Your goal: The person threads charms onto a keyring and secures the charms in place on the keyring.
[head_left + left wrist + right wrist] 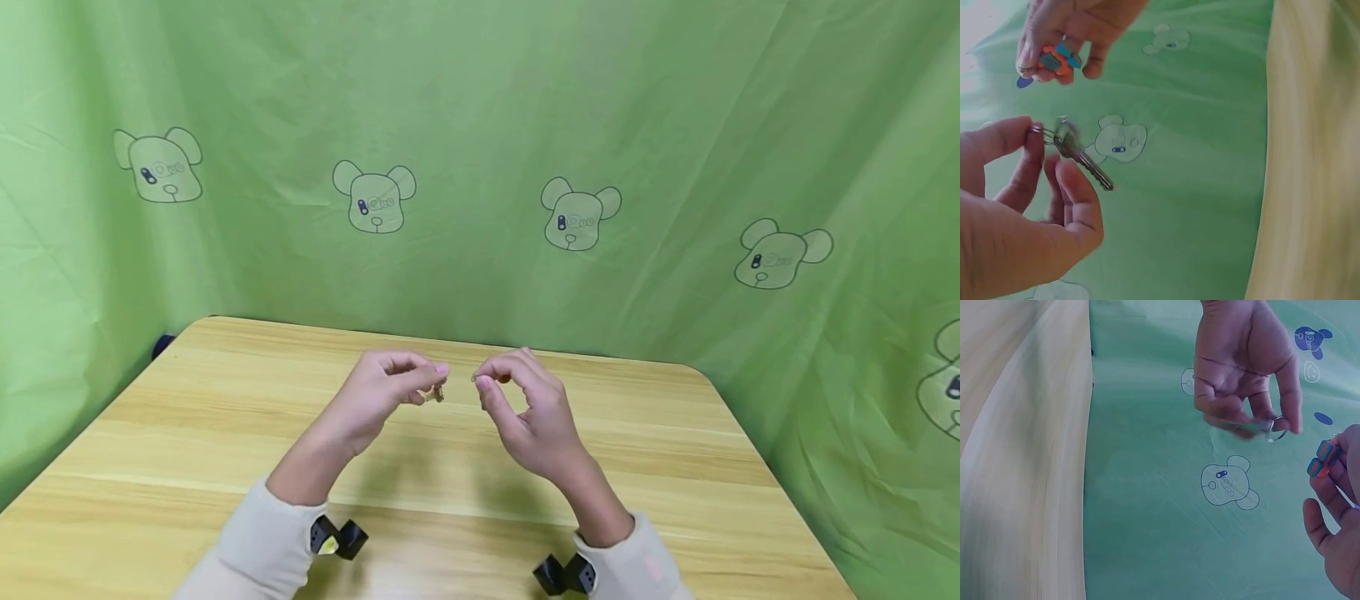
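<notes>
Separately, hands [377, 396] [542, 417] pinch a ringed key [1090, 164] and an orange-blue trinket [1059, 59]

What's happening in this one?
A person holds both hands above a wooden table. The left hand pinches a metal ring with at least one key on it. The right hand holds a small orange-and-blue trinket in its fingers. The ring and the trinket are apart at this moment.
</notes>
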Demonstrator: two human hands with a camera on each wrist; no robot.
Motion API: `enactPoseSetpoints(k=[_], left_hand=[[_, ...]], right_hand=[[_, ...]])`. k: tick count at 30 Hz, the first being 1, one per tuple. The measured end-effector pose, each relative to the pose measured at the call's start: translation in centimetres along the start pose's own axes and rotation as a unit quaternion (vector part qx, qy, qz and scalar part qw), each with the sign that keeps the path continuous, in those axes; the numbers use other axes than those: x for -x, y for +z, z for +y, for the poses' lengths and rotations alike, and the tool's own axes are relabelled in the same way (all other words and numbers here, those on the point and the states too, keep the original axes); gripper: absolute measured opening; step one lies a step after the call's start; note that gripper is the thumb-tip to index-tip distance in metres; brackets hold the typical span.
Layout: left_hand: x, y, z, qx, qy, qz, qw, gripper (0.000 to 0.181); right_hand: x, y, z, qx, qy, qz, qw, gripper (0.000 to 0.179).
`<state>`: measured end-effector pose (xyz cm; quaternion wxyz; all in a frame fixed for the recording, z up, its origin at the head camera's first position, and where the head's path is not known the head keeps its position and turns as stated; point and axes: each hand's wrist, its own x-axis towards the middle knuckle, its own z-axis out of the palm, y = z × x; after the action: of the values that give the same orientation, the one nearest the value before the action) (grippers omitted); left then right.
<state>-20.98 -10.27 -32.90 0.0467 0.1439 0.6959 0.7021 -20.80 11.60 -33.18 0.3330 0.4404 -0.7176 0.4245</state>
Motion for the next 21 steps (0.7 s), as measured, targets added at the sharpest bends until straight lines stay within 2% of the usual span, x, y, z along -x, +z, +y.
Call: enactPoseSetpoints(k=[3,8,15,21], left_hand=[[0.01,0.21,-0.04,0.061,-0.004,-0.023,0.9979,0.012],[0.18,0.73,0.16,0.1,0.021,-0.045,0.9937,0.019],[0.64,0.88,0.63,0.052,0.062,-0.028,0.9963,0.026],[0.79,1.04,0.72,0.002,0.082,-0.039,0.9958,0.023]], right_hand=[[-0.03,-0.11,-0.02,0.001,-0.004,-0.001,1.0,0.014],[-0.12,-0.3,-0.07,-0.001,-0.012,0.0,0.9999,0.011],[-0.23,-0.32,-0.28,-0.003,-0.018,0.005,0.9998,0.017],[-0.29,-0.23,-0.62,-0.003,-0.015,0.009,0.9998,0.018]])
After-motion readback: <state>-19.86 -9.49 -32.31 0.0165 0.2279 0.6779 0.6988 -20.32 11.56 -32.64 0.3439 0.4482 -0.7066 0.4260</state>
